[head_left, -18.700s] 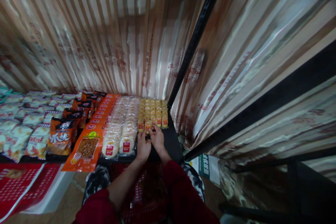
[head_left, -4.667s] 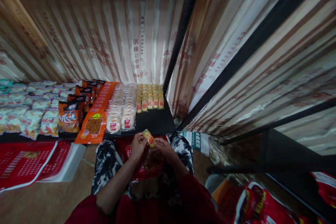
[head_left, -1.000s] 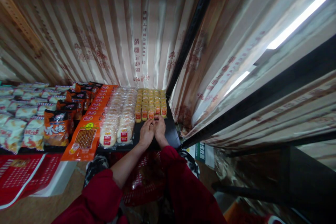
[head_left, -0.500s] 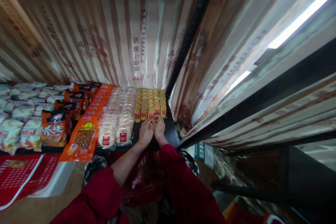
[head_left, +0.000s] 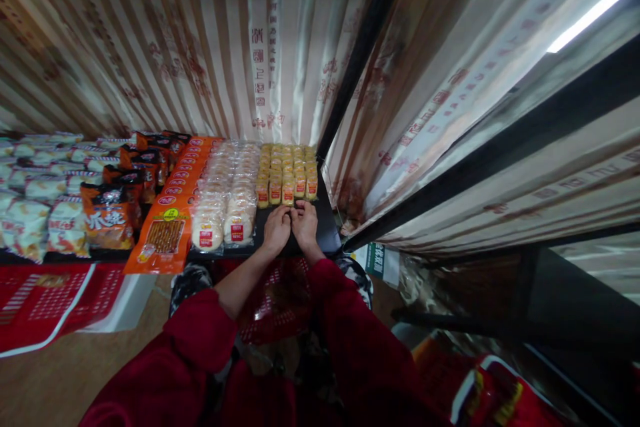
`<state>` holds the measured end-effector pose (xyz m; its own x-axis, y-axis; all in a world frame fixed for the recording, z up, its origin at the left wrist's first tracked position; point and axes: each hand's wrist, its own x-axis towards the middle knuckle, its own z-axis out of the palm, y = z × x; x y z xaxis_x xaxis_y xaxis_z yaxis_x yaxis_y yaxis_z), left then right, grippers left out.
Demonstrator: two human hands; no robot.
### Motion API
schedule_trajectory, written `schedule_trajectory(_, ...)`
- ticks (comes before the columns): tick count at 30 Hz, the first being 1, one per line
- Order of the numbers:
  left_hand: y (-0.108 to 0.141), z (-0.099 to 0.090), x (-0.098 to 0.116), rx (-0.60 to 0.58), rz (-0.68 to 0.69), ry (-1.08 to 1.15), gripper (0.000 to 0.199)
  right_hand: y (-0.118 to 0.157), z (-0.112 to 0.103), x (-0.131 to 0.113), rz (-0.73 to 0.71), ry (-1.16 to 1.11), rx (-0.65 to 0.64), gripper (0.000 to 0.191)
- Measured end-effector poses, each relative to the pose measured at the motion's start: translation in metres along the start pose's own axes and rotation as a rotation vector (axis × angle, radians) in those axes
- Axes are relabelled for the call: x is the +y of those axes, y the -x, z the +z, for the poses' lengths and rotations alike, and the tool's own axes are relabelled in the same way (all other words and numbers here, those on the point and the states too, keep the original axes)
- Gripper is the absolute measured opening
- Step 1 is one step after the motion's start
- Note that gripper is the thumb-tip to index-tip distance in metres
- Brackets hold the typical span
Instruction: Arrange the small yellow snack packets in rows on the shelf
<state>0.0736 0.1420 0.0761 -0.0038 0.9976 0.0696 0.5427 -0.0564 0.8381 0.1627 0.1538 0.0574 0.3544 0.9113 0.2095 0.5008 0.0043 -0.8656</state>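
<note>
Several small yellow wrapped packets (head_left: 287, 177) with red labels stand in rows at the right end of the dark shelf (head_left: 325, 223). Just in front of their nearest row is my left hand (head_left: 277, 229), its fingers curled and drawn together. Close beside it, my right hand (head_left: 305, 224) also has bent, closed fingers, and the fingertips of both hands almost meet. What they hold, if anything, is hidden. To the left of my hands lie two rows of clear-wrapped round white pastries (head_left: 240, 217) with red labels.
Orange flat packs (head_left: 165, 237), orange-black bags (head_left: 110, 217) and pale snack bags (head_left: 23, 223) fill the shelf leftward. Red baskets stand below, one at the left (head_left: 45, 307) and one under my arms (head_left: 275, 307). A dark post (head_left: 365, 47) and printed curtain (head_left: 225, 47) rise behind.
My hands have drawn back slightly from the front row of yellow packets, with fingers still curled. The view has tilted down, so the shelf sits higher.
</note>
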Motion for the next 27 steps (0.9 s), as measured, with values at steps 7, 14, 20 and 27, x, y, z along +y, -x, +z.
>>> schedule_trajectory(7,0.025,-0.007,-0.007,0.063,0.026,-0.004,0.031,0.031,0.001,0.0,-0.058,-0.031,-0.016,0.021)
schedule_trajectory(14,0.06,-0.018,-0.029,0.145,0.145,0.046,0.027,0.069,0.006,-0.007,-0.173,-0.078,-0.085,0.02)
schedule_trajectory(20,0.102,-0.032,-0.042,0.2,0.182,0.061,0.024,0.108,-0.001,-0.016,-0.296,-0.086,-0.149,0.021)
schedule_trajectory(27,0.147,-0.02,-0.07,0.082,-0.097,0.003,0.026,0.152,0.001,0.021,-0.27,-0.009,-0.331,0.021)
